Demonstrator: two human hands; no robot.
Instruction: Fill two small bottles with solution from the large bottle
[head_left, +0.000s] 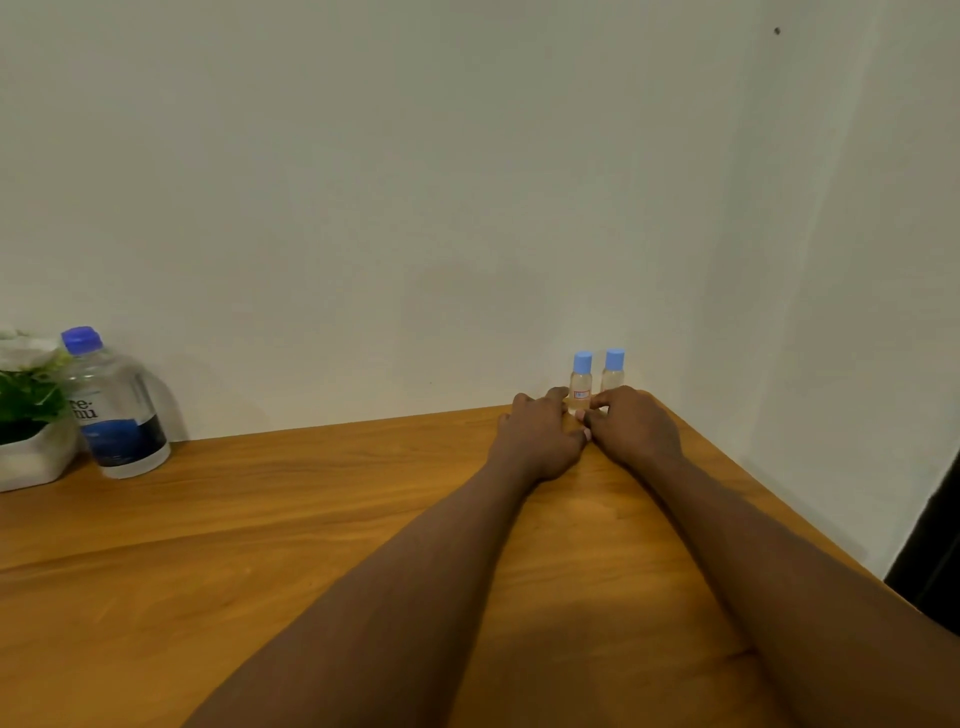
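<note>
- Wooden table (260, 519) in the head view carries two capped small bottles (581, 382) upright at its far right corner, against the wall.
- Left hand (540, 436) and right hand (636, 423) curl fingers around the bottles' bases; whether they grip cannot be told.
- Large bottle (117, 410) stands capped, well apart at far left, beside a potted plant (28, 410).

Two small clear bottles with light blue caps stand upright side by side at the back of the wooden table, against the wall near its right corner: the left small bottle (581, 383) bears a small red-edged label, the right small bottle (613, 370) is partly hidden low down. The large bottle (115, 405), clear with a blue cap and dark blue label, stands capped far to the left.
</note>
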